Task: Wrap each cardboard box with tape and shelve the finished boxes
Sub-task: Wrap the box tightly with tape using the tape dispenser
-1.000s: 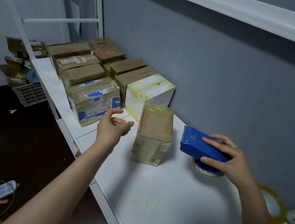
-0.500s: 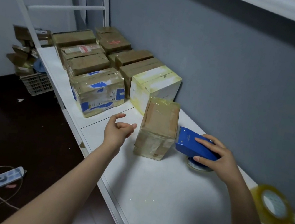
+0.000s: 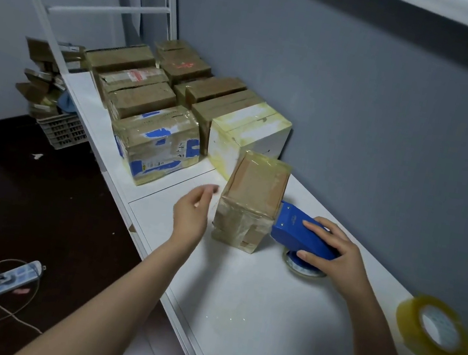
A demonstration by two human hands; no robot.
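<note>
Gripping the blue tape dispenser [image 3: 297, 233] w/ fingers curled over its top and thumb on the near side, the right hand [image 3: 337, 256] holds the toothed end against the right face of the cardboard box [image 3: 251, 198], near its top edge. The box stands upright on the white shelf [image 3: 266, 306], already glossy w/ tape. The left hand [image 3: 190, 216] hangs at the box's 9 o'clock, fingers loose and apart, holding nothing I can make out. Main risk: w/ no hand bracing it, a push from the dispenser at 3 o'clock could slide or tip this tall box toward 9, so the tape wrinkles or runs crooked. The teeth could also nick the cardboard, or the left fingers if they come round too close. The finished boxes [image 3: 175, 111] sit packed at 11 o'clock, so a skidding box could bump them. The spare tape roll [image 3: 433, 330] at 4 o'clock stands on its rim and looks free to roll. Hard to read: the left fingertips are blurred, so can't tell if they touch the box; clear tape btwn dispenser and box isn't visible; the box's back and base are hidden; the dispenser's own roll [image 3: 301, 269] is mostly covered by the right hand.
</note>
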